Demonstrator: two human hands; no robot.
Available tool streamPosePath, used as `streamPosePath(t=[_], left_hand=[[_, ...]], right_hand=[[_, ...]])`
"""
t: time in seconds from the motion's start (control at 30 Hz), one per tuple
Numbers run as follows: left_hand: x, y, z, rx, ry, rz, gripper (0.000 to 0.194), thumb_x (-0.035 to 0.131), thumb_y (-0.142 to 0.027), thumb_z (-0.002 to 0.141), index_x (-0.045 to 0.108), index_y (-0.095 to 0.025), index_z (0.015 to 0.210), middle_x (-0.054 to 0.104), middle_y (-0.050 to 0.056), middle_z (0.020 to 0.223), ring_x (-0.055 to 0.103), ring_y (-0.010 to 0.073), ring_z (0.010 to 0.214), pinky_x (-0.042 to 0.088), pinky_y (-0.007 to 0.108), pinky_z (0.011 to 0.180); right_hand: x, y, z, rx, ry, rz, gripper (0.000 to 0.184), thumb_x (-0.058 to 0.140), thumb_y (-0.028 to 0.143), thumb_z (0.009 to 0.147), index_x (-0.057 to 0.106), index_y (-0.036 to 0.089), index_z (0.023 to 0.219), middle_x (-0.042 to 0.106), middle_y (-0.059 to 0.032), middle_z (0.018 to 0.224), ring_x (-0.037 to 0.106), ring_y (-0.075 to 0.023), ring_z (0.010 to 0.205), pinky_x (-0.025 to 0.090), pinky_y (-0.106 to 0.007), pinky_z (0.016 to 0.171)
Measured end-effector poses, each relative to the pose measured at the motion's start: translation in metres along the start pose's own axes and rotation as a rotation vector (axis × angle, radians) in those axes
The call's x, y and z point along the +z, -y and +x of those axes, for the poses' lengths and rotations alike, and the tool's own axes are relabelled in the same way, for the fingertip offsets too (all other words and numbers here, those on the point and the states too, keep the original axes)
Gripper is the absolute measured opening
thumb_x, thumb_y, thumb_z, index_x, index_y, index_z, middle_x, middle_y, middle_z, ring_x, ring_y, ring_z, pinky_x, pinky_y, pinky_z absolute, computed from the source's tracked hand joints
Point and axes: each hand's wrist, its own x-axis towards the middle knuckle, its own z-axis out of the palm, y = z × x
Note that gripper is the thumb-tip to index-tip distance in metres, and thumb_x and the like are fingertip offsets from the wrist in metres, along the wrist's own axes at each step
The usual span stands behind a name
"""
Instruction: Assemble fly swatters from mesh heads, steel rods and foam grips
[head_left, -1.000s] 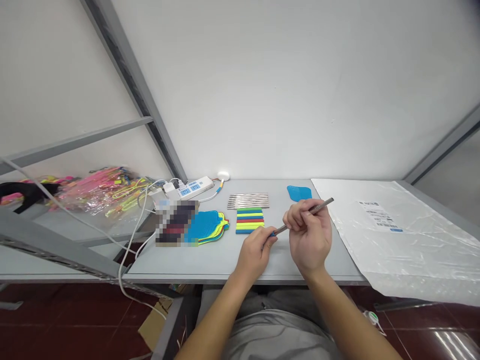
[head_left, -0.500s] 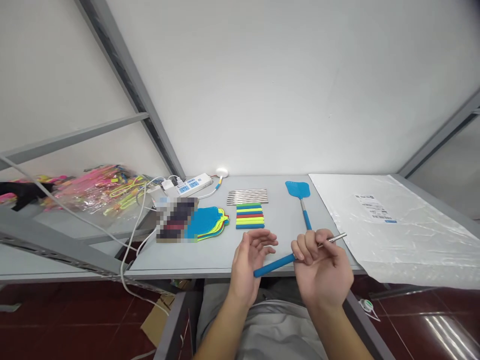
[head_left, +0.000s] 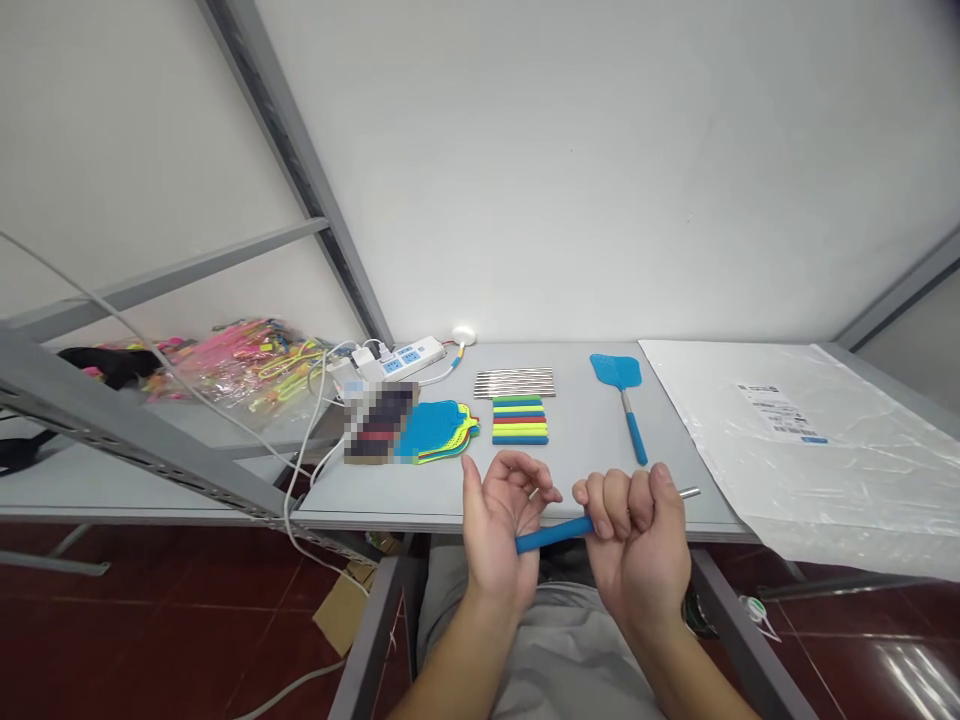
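My right hand (head_left: 637, 530) is closed in a fist round a fly swatter handle with a blue grip (head_left: 555, 533). A short piece of its metal rod (head_left: 690, 492) sticks out beyond the thumb. My left hand (head_left: 506, 530) is open, palm up with the fingers slightly curled, and the grip's end rests against its palm. Beyond my right hand lies a blue fly swatter (head_left: 619, 371) with a metal shaft and blue grip. A row of coloured grips (head_left: 520, 421) lies in front of several metal rods (head_left: 514, 383). To their left is a stack of swatter heads (head_left: 431, 428), blue on top.
A white plastic package (head_left: 720, 430) with a label covers the table's right side and overhangs its front edge. At the back left are a power strip (head_left: 412, 358) and loose cables. Bagged colourful items (head_left: 247, 365) lie beyond the grey metal frame (head_left: 202, 420).
My right hand has closed more fully round the handle, and less metal rod shows past it. My left hand stays open at the grip's end. The whole view has shifted slightly.
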Motion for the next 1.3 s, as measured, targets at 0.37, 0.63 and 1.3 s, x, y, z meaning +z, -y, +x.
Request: streamPosePath(t=[0.37,0.63,1.3], left_hand=[[0.006,0.010,-0.007,-0.044,0.006,-0.102,0.056,0.035,-0.061,0.096,0.061,-0.015,0.076,0.055,0.004,0.073,0.044,0.0100,0.056,0.041,0.022,0.058],[-0.020,0.009,0.013,0.208,-0.038,0.542,0.025,0.053,-0.042,0.093,0.064,-0.020,0.089,0.060,0.004,0.091,0.055,0.0165,0.081,0.044,0.026,0.075],[-0.112,-0.061,0.067,0.658,-0.333,1.808,0.031,0.060,-0.033,0.089,0.062,-0.028,0.120,0.067,0.012,0.123,0.056,0.0333,0.118,0.011,0.056,0.109]], right_hand=[[0.003,0.000,-0.015,-0.014,0.178,-0.103,0.047,0.035,0.038,0.100,0.030,0.021,0.056,0.042,0.0029,0.050,0.047,-0.0153,0.051,0.044,-0.035,0.063],[-0.022,-0.029,-0.005,-0.049,0.168,-0.478,0.032,0.041,0.044,0.100,0.045,0.024,0.075,0.037,0.0073,0.057,0.036,-0.0109,0.046,0.035,-0.025,0.050],[-0.116,-0.025,0.070,-0.519,0.505,-1.929,0.028,0.048,0.041,0.098,0.063,0.024,0.114,0.063,-0.0067,0.094,0.060,-0.0233,0.091,0.047,-0.035,0.075]])
